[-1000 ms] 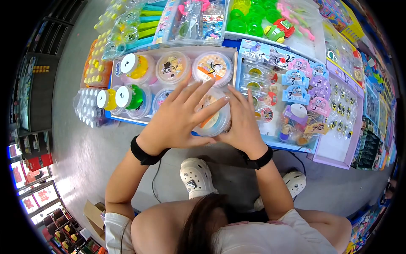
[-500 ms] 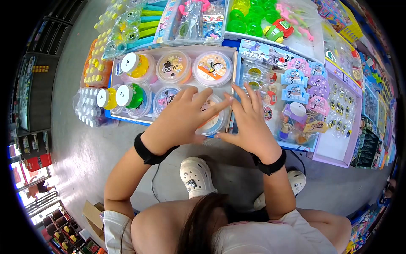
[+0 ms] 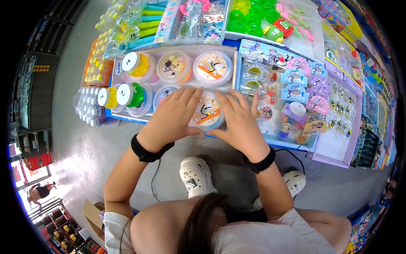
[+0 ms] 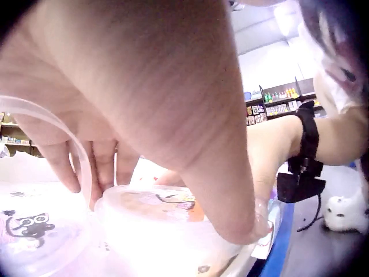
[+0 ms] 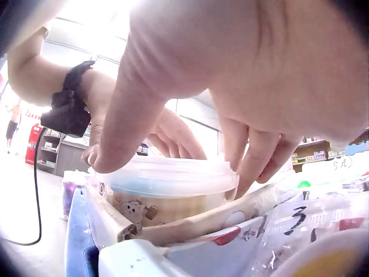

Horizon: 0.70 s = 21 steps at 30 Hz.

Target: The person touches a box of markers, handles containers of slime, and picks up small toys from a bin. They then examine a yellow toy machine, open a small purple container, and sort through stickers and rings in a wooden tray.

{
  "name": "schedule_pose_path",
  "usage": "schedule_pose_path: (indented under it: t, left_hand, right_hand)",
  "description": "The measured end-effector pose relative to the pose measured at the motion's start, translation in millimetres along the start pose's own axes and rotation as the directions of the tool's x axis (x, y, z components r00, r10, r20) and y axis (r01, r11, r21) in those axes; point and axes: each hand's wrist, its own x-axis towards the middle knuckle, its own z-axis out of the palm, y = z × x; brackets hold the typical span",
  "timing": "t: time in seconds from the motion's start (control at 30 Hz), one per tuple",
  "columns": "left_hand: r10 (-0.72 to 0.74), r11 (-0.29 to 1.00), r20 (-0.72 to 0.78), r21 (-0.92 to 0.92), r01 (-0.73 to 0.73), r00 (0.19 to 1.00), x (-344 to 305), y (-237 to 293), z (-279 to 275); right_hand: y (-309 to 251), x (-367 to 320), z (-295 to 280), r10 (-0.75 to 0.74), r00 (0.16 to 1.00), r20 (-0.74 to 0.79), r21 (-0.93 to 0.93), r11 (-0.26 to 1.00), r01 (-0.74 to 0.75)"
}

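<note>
A round lidded tub (image 3: 208,111) with an orange and white label sits in the near right corner of a shallow box (image 3: 235,59). From the left, my left hand (image 3: 167,118) curves round its side, fingers behind and thumb at the near edge. My right hand (image 3: 243,125) holds the opposite side the same way. In the left wrist view the tub (image 4: 164,231) is under my left hand (image 4: 173,98). The right wrist view has the tub (image 5: 173,187) between the thumb and fingers of my right hand (image 5: 230,57).
Similar tubs (image 3: 212,68) and white-capped bottles (image 3: 137,95) fill the same box. To its right lie packaged toys (image 3: 296,93) and a lilac tray (image 3: 334,148). Green toys (image 3: 253,19) are behind. A leg and white shoe (image 3: 196,175) are below the box.
My fingers have moved off the top of the lid to the tub's two sides, leaving the label exposed. At the far left, a distant person has come further into view.
</note>
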Motion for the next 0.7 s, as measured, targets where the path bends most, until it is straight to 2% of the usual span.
schedule_pose_path:
  t: [0.13,0.23,0.3,0.33,0.4,0.5,0.53,0.6,0.7]
  left_hand:
    - [0.217,0.976,0.000,-0.022,-0.217,0.976,6,-20,3]
    - [0.239,0.967,0.030,-0.103,-0.235,0.971,11,-29,1]
    - [0.193,0.978,0.039,-0.091,-0.189,0.980,4,-27,-8]
    - [0.169,0.983,0.044,-0.083,-0.165,0.985,-2,-26,-15]
    - [0.021,0.998,-0.001,-0.058,-0.021,1.000,-24,-26,-33]
    - [-0.121,0.991,-0.007,-0.058,0.120,0.993,-51,-42,-33]
    - [-0.160,0.985,0.004,-0.066,0.160,0.987,-57,-46,-28]
    - [-0.156,0.987,-0.048,-0.055,0.153,0.987,-58,-51,-21]
    - [-0.168,0.985,-0.071,0.026,0.171,0.983,-52,-50,-14]
  right_hand:
    - [-10,1,-6,0.084,0.995,-0.047,-0.068,0.994,-0.087]
    - [-24,-2,-7,0.176,0.982,-0.071,-0.120,0.976,-0.183]
    - [-31,0,-8,0.215,0.974,-0.076,-0.154,0.962,-0.225]
    - [-30,1,-8,0.194,0.978,-0.081,-0.162,0.965,-0.205]
    - [-25,3,-9,0.156,0.983,-0.096,-0.176,0.969,-0.171]
    - [-18,5,-6,0.045,0.999,-0.007,-0.129,0.991,-0.045]
    - [-17,5,-5,0.054,0.998,0.010,-0.130,0.990,-0.053]
    - [-19,7,-2,0.071,0.997,0.043,-0.131,0.989,-0.065]
    - [-21,10,-2,0.046,0.999,0.001,-0.176,0.983,-0.045]
